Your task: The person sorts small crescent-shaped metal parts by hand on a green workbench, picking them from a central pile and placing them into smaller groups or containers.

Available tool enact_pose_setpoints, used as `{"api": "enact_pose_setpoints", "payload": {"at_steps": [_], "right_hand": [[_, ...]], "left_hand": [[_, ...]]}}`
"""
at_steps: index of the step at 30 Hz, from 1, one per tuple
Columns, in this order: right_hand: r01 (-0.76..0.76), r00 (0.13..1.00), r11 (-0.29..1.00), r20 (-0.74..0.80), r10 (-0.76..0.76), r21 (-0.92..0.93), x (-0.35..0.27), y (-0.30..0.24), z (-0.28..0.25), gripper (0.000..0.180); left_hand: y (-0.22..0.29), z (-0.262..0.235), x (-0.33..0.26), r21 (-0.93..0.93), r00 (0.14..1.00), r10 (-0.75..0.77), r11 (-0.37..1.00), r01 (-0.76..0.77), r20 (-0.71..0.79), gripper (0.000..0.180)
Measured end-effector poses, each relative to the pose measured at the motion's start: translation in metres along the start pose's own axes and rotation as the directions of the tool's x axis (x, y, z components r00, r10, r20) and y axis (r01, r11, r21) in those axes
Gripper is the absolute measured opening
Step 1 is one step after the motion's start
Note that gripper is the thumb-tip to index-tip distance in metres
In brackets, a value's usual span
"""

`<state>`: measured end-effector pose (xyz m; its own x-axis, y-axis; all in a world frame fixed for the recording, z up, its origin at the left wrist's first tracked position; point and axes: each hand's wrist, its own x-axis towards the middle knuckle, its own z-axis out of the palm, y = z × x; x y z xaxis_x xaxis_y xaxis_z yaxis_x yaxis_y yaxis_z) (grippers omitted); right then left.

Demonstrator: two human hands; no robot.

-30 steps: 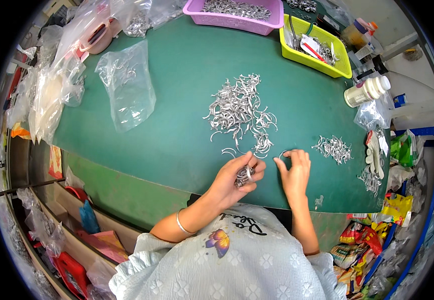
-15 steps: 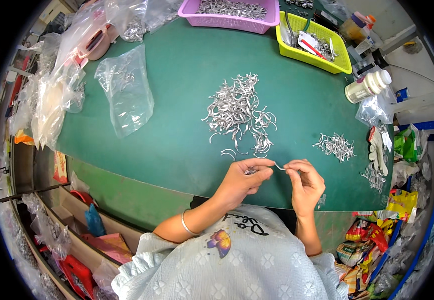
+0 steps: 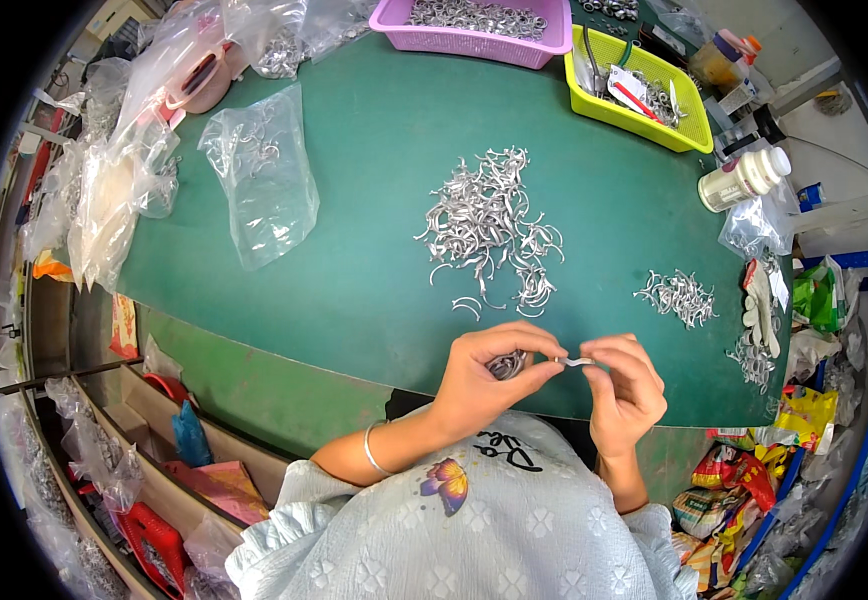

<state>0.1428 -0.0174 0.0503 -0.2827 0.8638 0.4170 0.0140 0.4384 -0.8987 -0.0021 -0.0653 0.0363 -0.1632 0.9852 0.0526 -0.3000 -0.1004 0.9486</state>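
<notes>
Between my two hands, just over the near edge of the table, is a small curved silver metal piece (image 3: 579, 361). My left hand (image 3: 489, 375) pinches its left end between thumb and forefinger, and several more metal pieces (image 3: 507, 366) are tucked in that palm. At the other end, my right hand (image 3: 629, 390) has its thumb and fingers closed near the piece. A large heap of curved silver pieces (image 3: 479, 215) lies beyond my hands on the green table (image 3: 354, 200). To the right sits a smaller pile of similar pieces (image 3: 679, 298).
A purple basket (image 3: 474, 42) and a yellow-green basket (image 3: 639, 118) of metal parts stand at the back. A clear plastic bag (image 3: 269, 200) lies left. On the right are a white bottle (image 3: 744, 180) and a glove (image 3: 757, 300). Open drawers (image 3: 224, 440) sit lower left.
Both hands have drawn slightly nearer to me, and the curved piece now lies more level between them. My left palm has turned to show more of its metal pieces. The whole view has shifted slightly.
</notes>
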Motion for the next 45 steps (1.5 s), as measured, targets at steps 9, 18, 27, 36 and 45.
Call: {"api": "enact_pose_setpoints", "payload": {"at_steps": [9, 18, 27, 36, 45], "right_hand": [[-0.069, 0.993, 0.998, 0.099, 0.07, -0.007, 0.001, -0.003, -0.007, 0.019], [-0.163, 0.98, 0.981, 0.136, 0.148, 0.105, 0.004, -0.005, -0.006, 0.019], [-0.299, 0.951, 0.922, 0.155, 0.267, 0.244, 0.016, 0.011, 0.005, 0.017], [-0.325, 0.946, 0.929, 0.074, 0.317, 0.175, 0.188, 0.088, 0.05, 0.025], [0.01, 0.796, 0.944, 0.575, 0.192, -0.329, 0.19, 0.137, 0.063, 0.038]], "left_hand": [[0.014, 0.002, -0.005, 0.133, 0.996, 0.085, 0.988, -0.082, -0.015, 0.016], [0.017, -0.002, -0.003, 0.106, 0.996, 0.088, 0.991, -0.085, -0.025, 0.016], [0.005, -0.015, 0.009, -0.247, 0.936, -0.352, 0.907, 0.342, 0.003, 0.011], [-0.017, -0.038, 0.026, -0.564, 0.874, -0.465, 0.764, 0.315, -0.142, 0.02], [-0.025, -0.047, 0.029, -0.563, 0.862, -0.475, 0.767, 0.307, -0.176, 0.018]]}}
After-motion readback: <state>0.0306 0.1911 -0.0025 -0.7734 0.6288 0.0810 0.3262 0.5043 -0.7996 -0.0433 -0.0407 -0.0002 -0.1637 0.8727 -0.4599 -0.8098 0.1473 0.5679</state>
